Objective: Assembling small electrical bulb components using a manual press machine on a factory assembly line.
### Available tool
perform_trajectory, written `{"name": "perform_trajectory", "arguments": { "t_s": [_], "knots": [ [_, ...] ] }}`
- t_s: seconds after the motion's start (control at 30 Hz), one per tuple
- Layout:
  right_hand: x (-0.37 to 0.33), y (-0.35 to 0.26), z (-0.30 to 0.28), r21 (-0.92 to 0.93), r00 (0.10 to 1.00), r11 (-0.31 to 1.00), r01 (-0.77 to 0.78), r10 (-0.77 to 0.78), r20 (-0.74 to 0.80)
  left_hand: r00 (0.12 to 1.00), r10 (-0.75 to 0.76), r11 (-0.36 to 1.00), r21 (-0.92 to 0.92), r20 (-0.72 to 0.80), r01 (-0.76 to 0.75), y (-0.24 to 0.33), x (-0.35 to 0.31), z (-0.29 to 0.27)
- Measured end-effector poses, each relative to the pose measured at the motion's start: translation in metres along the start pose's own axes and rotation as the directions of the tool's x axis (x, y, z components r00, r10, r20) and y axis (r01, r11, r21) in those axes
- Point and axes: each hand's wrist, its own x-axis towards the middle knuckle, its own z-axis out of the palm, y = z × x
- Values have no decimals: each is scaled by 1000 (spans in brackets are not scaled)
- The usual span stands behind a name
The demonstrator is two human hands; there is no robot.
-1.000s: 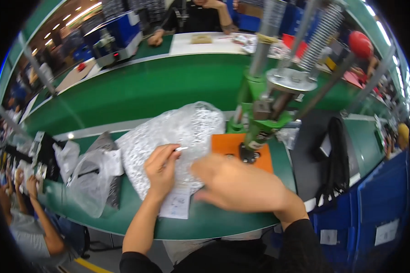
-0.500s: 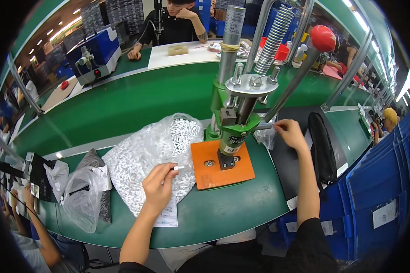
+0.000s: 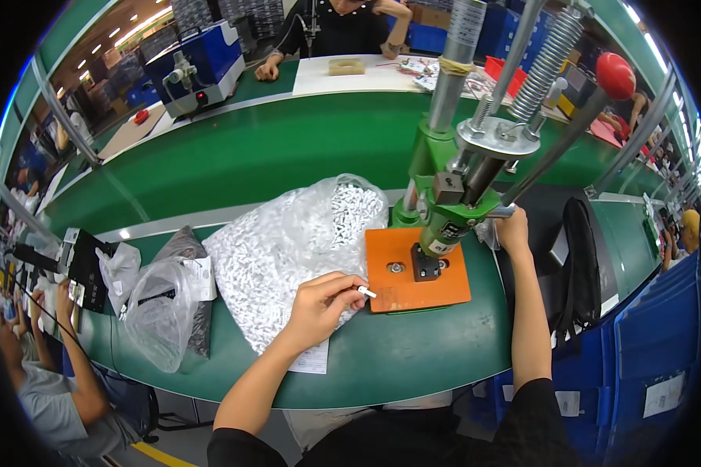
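Observation:
My left hand [image 3: 319, 310] pinches a small white plastic piece [image 3: 367, 292] between thumb and fingers, at the left edge of the orange base plate [image 3: 382, 297]. The plate belongs to a green hand press [image 3: 451, 227], with a black block [image 3: 426, 263] under its ram. At the press's right side, my right hand [image 3: 512, 232] is closed round the end of a short metal bar [image 3: 501, 211]; some of its fingers are hidden. Behind my left hand lies a large clear bag [image 3: 265, 257] full of similar white pieces.
The press's long lever with a red knob [image 3: 615, 76] slants up to the right. Left of the big bag are a clear bag [image 3: 160, 315] and a dark-filled bag [image 3: 201, 331]. A black pouch [image 3: 578, 268] lies right. A co-worker [image 3: 343, 31] sits across the green bench.
My left hand has carried the white piece right, to the plate's edge. My right hand has closed in on the metal bar. The whole view has shifted, placing the press further right.

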Motion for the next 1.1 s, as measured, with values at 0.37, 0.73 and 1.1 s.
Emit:
{"name": "perform_trajectory", "arguments": {
  "t_s": [0.37,0.73,1.1],
  "knots": [
    [-32,-77,-100,649,689,468,599,112,-717,999,44,999,-9,4,-44,7,-3,-1],
    [-128,-185,-42,917,555,313,246,-821,131,920,-250,855,-376,302,356,-2,-6,6],
    [-130,-185,-38,923,619,360,139,-759,202,943,-192,939,-228,273,257,-5,-6,5]
  ]
}}
